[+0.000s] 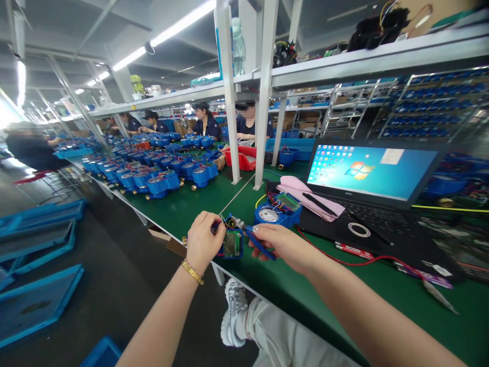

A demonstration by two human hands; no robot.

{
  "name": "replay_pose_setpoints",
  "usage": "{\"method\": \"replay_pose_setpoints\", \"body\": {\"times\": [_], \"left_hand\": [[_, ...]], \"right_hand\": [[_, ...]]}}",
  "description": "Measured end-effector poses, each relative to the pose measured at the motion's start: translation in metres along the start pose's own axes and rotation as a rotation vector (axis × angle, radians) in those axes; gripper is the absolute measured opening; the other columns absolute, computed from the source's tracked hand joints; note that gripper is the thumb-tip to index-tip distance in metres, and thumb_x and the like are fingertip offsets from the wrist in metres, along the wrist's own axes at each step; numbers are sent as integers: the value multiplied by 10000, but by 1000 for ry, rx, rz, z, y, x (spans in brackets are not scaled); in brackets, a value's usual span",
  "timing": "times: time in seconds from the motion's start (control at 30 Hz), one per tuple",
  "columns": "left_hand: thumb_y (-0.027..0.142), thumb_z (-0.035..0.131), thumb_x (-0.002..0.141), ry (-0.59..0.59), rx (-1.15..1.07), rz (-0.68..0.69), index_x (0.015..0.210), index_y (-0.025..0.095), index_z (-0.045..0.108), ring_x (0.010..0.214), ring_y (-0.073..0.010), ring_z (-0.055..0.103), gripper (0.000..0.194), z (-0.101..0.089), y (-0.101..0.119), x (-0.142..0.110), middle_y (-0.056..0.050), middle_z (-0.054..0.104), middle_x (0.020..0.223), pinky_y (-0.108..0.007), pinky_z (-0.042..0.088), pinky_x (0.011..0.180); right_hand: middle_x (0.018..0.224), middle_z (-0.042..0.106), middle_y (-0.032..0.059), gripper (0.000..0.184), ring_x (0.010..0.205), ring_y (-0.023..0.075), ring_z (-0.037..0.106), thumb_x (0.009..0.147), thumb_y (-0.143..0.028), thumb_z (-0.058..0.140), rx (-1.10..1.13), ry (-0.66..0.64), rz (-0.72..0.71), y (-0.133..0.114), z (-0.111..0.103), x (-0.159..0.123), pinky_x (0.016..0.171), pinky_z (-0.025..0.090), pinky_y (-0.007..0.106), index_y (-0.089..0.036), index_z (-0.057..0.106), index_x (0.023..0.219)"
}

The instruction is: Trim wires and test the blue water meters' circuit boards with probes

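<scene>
My right hand point(273, 239) is closed around blue-handled pliers point(260, 244). Their metal jaws reach the upper edge of a blue water meter point(242, 250) with a green circuit board and small display, at the table's front edge. My left hand point(206, 235) covers the meter's left side, its thumb and forefinger pinched at thin wires point(224, 218) beside the jaws; the exact grip is partly hidden. A brass fitting point(184, 240) shows left of that hand. Just beyond the pliers sits a second blue meter point(269, 214) with a round white dial and an exposed board.
On the right stand a laptop point(370, 171), pink cloth point(305, 196) with a black pen, a tape roll point(359, 230) and a red cable point(353, 263). Many blue meters point(160, 183) fill the bench at left, near a red bin point(244, 159). Shelf posts point(263, 102) rise behind. Co-workers sit beyond.
</scene>
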State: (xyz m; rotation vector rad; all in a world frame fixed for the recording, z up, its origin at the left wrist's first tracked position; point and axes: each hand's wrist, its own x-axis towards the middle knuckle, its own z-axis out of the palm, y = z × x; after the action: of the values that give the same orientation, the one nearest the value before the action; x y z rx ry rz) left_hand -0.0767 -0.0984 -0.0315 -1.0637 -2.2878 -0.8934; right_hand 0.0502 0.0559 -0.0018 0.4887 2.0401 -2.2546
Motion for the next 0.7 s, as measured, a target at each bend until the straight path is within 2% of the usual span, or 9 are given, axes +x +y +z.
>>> {"method": "replay_pose_setpoints", "body": {"times": [0.2,0.37,0.5,0.7], "left_hand": [[196,483,822,0,-37,7,790,206,572,828,-171,555,96,1,-6,-7,-30,575,834,-306,439,755],[210,476,830,-1,-50,6,803,209,586,827,-170,559,113,1,-6,-8,-34,578,850,-300,447,735],[203,481,827,-8,-52,9,808,209,585,834,-171,558,106,0,-6,-8,-39,575,864,-303,450,737],[190,471,836,-23,-39,12,842,209,590,831,-173,549,120,-1,-5,-8,-35,561,863,-310,447,744]], "right_hand": [[729,611,18,190,587,119,597,826,-313,545,-91,-27,54,-17,0,13,511,440,214,-152,590,735],[643,613,16,195,546,119,585,792,-301,600,-161,-38,67,-28,0,18,492,434,212,-152,588,666],[583,603,14,199,539,121,584,799,-283,586,-208,-49,67,-31,0,22,480,420,203,-150,590,651],[641,599,5,160,527,108,572,787,-256,571,-222,-66,28,-29,-1,31,459,404,200,-151,589,668]]}}
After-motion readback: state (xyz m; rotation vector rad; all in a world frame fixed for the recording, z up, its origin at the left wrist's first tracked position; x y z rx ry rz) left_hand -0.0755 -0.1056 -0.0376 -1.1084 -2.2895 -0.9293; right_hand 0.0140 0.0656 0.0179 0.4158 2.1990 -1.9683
